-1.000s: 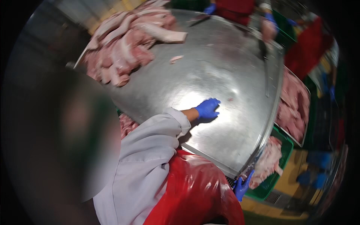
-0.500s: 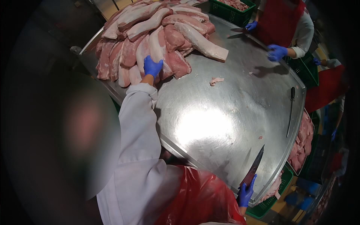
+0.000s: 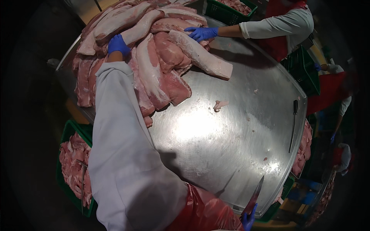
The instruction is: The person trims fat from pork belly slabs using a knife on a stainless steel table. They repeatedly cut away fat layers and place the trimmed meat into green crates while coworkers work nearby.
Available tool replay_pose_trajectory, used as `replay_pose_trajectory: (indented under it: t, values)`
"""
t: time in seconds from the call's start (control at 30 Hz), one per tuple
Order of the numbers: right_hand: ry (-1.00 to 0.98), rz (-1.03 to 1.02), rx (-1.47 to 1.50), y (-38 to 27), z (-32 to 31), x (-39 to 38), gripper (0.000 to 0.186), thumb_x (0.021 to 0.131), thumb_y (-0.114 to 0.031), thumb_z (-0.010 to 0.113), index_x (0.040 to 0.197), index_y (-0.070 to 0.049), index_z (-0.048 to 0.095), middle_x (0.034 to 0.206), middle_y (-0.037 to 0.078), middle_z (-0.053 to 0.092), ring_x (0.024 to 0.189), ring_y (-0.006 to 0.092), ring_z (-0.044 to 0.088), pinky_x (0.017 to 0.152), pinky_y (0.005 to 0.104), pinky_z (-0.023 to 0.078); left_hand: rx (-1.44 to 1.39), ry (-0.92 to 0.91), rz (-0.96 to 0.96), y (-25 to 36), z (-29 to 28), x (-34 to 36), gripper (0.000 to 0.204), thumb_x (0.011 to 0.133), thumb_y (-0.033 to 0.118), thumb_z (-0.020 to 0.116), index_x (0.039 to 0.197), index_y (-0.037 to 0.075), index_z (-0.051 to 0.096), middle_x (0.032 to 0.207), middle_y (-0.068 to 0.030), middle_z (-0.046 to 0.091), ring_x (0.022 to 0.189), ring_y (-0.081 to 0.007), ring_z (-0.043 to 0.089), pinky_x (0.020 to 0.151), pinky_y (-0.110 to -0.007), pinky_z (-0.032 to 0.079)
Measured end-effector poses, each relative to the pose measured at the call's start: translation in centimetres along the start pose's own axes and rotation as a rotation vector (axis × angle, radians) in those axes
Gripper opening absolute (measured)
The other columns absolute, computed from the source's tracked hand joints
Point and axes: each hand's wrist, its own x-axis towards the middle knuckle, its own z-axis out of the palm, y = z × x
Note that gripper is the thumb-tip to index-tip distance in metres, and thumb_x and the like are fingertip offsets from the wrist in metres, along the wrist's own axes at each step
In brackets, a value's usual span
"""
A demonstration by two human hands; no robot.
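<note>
My left hand (image 3: 118, 45), in a blue glove, reaches into the heap of pork slabs (image 3: 165, 50) at the far left of the table. Its fingers are curled over the end of a pale slab of pork (image 3: 140, 29); the fingertips are partly hidden. Low at the near right, my blue-gloved right hand (image 3: 249, 221) is closed round the handle of a knife (image 3: 254, 197). The blade points up and away over the table's near edge, touching no meat. A small meat scrap (image 3: 219, 105) lies by itself on the metal table (image 3: 239, 146).
Across the table a co-worker's gloved hand (image 3: 201, 34) rests on the heap. A sharpening steel (image 3: 294, 125) lies along the right edge. Green crates (image 3: 91, 134) with meat stand at the left, far side and right. Another person in a red apron (image 3: 327, 92) stands at the right.
My left hand has moved left and farther into the heap, onto another slab. The knife and my right hand sit lower in view. The co-worker has reached an arm across to the meat.
</note>
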Motion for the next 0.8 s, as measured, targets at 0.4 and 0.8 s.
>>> replay_pose_trajectory:
  t: [0.4, 0.8]
  values:
    - [0.018, -0.163, -0.16, -4.7, 1.6, 3.9, 0.079, 0.091, 0.001, 0.053, 0.162, -0.018, 0.023, 0.069, 0.009, 0.062, 0.059, 0.013, 0.056, 0.057, 0.0329, 0.049, -0.204, -0.31, -0.006, -2.2, 0.8, 4.7, 0.092, 0.06, 0.039, 0.087, 0.136, -0.001, 0.054, 0.125, -0.0226, 0.066, 0.113, -0.0323, 0.067, 0.093, -0.041, 0.054]
    - [0.081, -0.139, -0.109, 5.3, -1.0, 0.4, 0.08, 0.095, -0.013, 0.061, 0.162, -0.023, 0.018, 0.071, 0.016, 0.068, 0.063, 0.0324, 0.066, 0.064, 0.0414, 0.052, -1.215, -0.483, 0.13, 3.6, 6.1, -17.4, 0.049, 0.082, 0.016, 0.075, 0.121, -0.01, 0.06, 0.108, -0.0133, 0.066, 0.092, -0.0219, 0.063, 0.081, -0.034, 0.052]
